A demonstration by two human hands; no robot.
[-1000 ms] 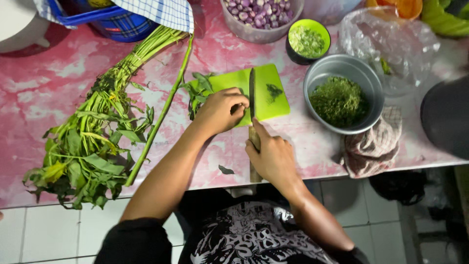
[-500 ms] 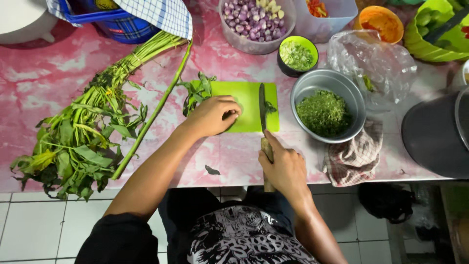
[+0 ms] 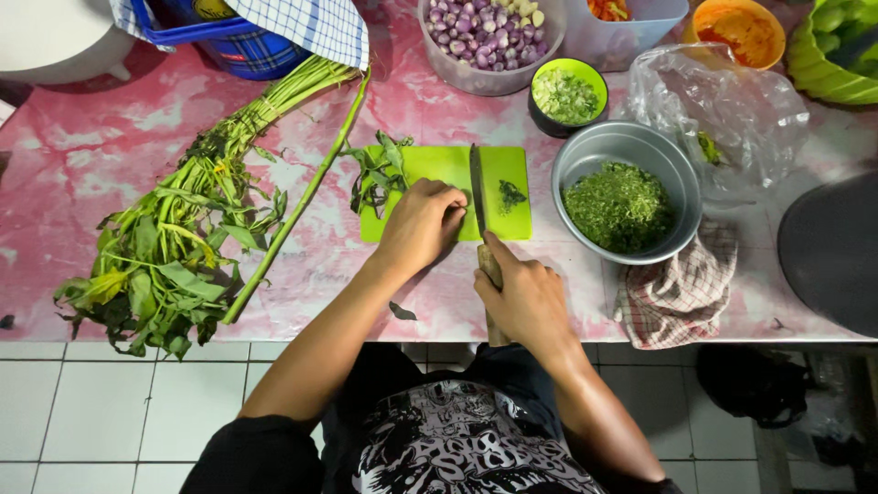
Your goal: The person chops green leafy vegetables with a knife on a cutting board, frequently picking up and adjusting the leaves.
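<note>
A bright green cutting board [image 3: 501, 172] lies on the pink marbled counter [image 3: 91, 155]. My left hand [image 3: 422, 224] presses a bunch of green leaves [image 3: 377, 174] down on the board, fingers curled. My right hand [image 3: 523, 298] grips the wooden handle of a knife [image 3: 476, 189], whose blade stands on the board right beside my left fingertips. A small heap of chopped greens [image 3: 510, 193] lies to the right of the blade.
A big bundle of leafy stalks [image 3: 183, 229] and one long stem lie at left. A metal bowl of chopped greens [image 3: 626, 192], a small green bowl [image 3: 569, 95], a tub of shallots [image 3: 489, 37], a plastic bag [image 3: 722, 114] and a checked cloth [image 3: 677, 293] stand right.
The knife blade has shifted left, closer to my left fingers, after being further right half a second ago. The view has shifted slightly.
</note>
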